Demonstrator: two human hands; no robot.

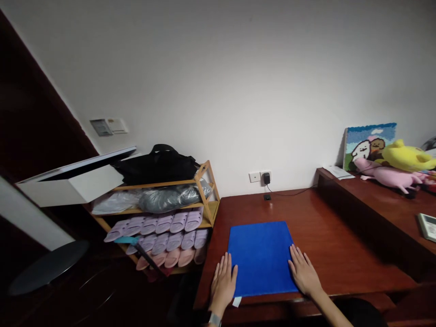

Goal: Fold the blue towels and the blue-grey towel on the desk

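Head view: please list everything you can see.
desk: 1, brown, centre
cloth: 1, blue, on desk
wall: 1, white, behind
rack: 1, tan, left
slippers: many, lilac and pink, rack
bundles: several, grey, rack
bag: 1, black, rack top
box: 1, white, left
round object: 1, dark, lower left
switch plates: 2, pale, left wall
charger: 1, black, wall
picture: 1, multicoloured, right
toys: at least 2, pink and yellow, right
device: 1, pale, right edge
hands: 2, bare, at cloth's sides

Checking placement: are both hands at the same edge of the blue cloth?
No: the left hand is at the left edge of the blue cloth, the right hand at its right edge.
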